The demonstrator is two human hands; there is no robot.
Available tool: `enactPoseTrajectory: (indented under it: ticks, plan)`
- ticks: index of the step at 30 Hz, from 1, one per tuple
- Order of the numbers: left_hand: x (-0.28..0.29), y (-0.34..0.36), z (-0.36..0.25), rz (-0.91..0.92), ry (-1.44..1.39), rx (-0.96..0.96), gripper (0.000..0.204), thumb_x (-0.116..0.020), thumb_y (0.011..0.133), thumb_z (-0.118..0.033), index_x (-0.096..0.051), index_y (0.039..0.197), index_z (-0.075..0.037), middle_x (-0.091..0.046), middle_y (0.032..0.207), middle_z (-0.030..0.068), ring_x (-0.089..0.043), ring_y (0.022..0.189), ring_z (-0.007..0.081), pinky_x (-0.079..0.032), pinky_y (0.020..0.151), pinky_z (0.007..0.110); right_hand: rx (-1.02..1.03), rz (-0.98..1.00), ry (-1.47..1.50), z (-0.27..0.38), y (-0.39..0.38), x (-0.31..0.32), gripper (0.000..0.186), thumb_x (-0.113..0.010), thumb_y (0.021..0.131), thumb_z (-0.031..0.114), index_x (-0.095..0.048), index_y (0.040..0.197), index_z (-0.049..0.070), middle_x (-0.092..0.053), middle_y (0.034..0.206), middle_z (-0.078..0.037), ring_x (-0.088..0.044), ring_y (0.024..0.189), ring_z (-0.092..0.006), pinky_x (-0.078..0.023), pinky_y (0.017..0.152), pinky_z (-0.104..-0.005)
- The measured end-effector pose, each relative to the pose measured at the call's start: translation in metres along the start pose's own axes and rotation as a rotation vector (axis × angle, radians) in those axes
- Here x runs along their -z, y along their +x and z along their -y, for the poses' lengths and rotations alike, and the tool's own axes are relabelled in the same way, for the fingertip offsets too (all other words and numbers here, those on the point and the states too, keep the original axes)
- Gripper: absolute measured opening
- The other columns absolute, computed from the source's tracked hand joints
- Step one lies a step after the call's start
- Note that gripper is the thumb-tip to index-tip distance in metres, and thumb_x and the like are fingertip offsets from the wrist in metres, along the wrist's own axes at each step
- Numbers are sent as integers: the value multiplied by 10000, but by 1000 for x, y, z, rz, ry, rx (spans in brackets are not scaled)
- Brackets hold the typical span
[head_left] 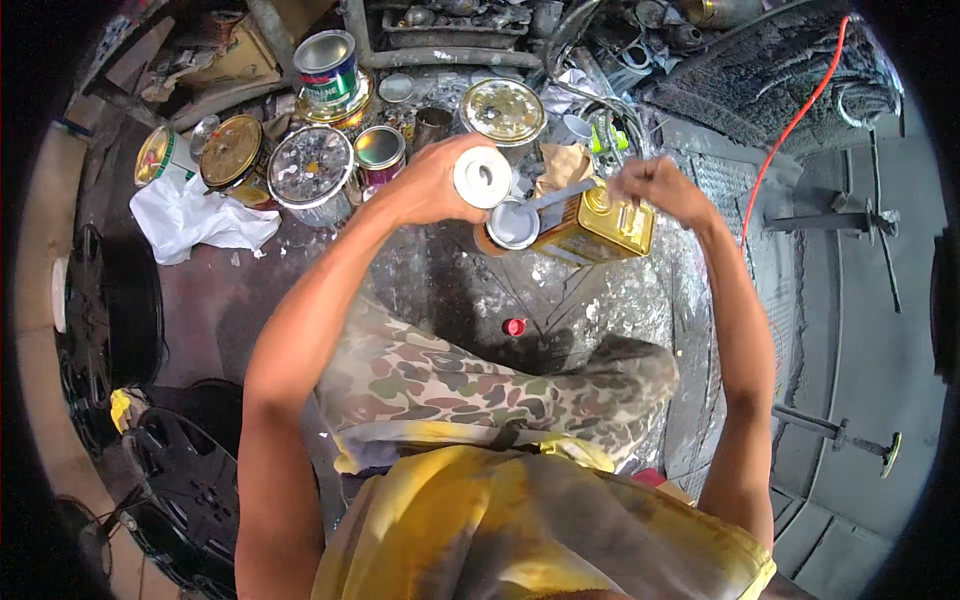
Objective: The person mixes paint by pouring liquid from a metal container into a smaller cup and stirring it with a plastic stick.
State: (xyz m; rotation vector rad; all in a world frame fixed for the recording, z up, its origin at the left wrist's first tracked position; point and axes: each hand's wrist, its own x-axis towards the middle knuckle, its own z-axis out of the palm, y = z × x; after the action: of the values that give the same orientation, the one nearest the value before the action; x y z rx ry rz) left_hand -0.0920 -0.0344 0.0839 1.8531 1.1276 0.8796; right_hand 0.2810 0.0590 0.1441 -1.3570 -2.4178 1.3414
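My left hand (435,185) is wrapped round a white container (482,178), its round end with a small central opening facing up. Just below it, to the right, stands a small open can (514,228) with grey paint inside. A flat grey stirring stick (560,194) rests in that can, slanting up to the right. Close beside stands a gold rectangular tin (620,232). Over the tin's right side, my right hand (662,190) has its fingers curled in. Motion smears the fingertips, and whatever they hold, if anything, cannot be made out. A red cap (514,327) lies on the floor.
Paint-spattered cans stand behind and left, among them a lidded can (310,165), a green-labelled can (328,75) and a gold-lidded can (503,110). White plastic (200,220) lies at left. A red hose (795,125) hangs at right. Black wheel-like parts (185,465) sit lower left.
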Motion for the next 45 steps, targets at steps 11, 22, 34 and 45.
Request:
enactPoseTrajectory:
  ticks: [11,22,34,45]
  plan:
    - [8,-11,5,-85,0,25,694,-937,684,-152,-607,1287,-53,-700,1156,20,-640,1072,109,-522,975,294,327,-717,-510,-12,187,32,213,-673,896,175,-657,874,-36,-657,736,-201,-658,700,-376,-522,672,-473]
    - [1,-63,-31,70,-100,262,716,-929,713,-130,-575,1329,-44,-676,1208,24,-625,1123,122,-493,1019,314,149,-485,-594,-74,42,-85,360,-730,903,360,-731,1063,38,-737,957,-250,-717,872,-423,-573,783,-510]
    - [-28,-41,-17,53,25,220,681,-959,700,-205,-601,1263,-68,-703,1140,9,-648,1067,106,-525,948,295,371,-527,-323,-52,62,-152,316,-659,983,293,-695,1061,-11,-696,863,-243,-684,845,-431,-537,768,-498]
    - [-29,-45,3,77,49,262,758,-964,695,-221,-575,1328,-68,-685,1186,25,-640,1116,130,-502,1003,312,295,-542,-270,-43,37,-148,312,-632,1011,273,-692,1156,4,-721,928,-213,-694,884,-385,-536,834,-452]
